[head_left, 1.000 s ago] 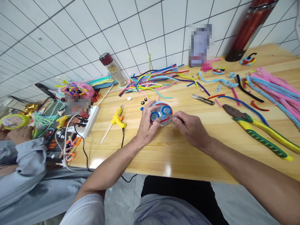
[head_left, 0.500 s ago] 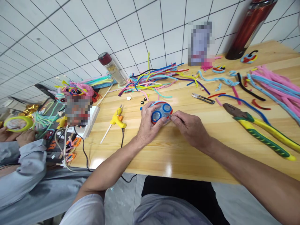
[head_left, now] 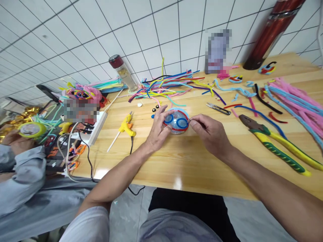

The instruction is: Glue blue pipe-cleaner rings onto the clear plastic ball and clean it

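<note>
The left hand [head_left: 158, 130] has its grip on a clear round shell [head_left: 176, 124] with blue rings, over the surface [head_left: 161, 164]. The right hand [head_left: 209, 133] has a small, pinched grip on a thin bit [head_left: 190, 120] by the shell's edge. Big pliers [head_left: 271, 138] lie right, a yellow glue gun [head_left: 126, 127] left. Fuzzy sticks [head_left: 165, 82] sit farther back.

my pale grey left sleeve [head_left: 88, 225] stops near the elbow; the shirt front [head_left: 174, 227] is grey, clouded with darker, purplish streaks. plain black cloth [head_left: 188, 201] covers my lap below the worktop's [head_left: 191, 168] near edge. my left hand [head_left: 158, 129] and right hand [head_left: 209, 132] are bare.
</note>
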Available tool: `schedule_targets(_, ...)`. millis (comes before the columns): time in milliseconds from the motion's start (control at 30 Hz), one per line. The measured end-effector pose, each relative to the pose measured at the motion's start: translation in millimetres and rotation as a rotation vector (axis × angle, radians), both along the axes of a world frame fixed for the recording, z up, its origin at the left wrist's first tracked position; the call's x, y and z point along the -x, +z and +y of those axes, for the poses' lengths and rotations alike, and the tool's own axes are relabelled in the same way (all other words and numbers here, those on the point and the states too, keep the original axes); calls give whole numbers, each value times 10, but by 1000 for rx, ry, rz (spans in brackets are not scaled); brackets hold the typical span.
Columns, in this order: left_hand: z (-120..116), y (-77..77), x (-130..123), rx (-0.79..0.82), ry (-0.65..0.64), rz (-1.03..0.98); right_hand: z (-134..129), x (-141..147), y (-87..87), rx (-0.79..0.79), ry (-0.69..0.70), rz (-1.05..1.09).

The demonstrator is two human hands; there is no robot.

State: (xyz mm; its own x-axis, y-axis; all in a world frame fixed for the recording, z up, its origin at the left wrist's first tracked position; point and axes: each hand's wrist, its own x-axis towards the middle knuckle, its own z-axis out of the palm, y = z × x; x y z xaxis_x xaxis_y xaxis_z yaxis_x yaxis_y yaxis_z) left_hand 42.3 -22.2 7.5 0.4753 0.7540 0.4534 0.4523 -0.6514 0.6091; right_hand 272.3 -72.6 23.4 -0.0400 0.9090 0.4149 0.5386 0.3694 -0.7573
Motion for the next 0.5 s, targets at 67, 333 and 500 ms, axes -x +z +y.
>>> schedule_targets(67, -3, 6, -19, -12, -4, 23, 11, -10, -9, -33, 13, -28)
schedule_targets(333, -13, -46, -266, -71, 79, -69, 33, -119, 79, -97, -35, -106)
schedule_targets(500, 22, 12, -207, 2, 85, -160, 8, -142, 109, -89, -34, -140)
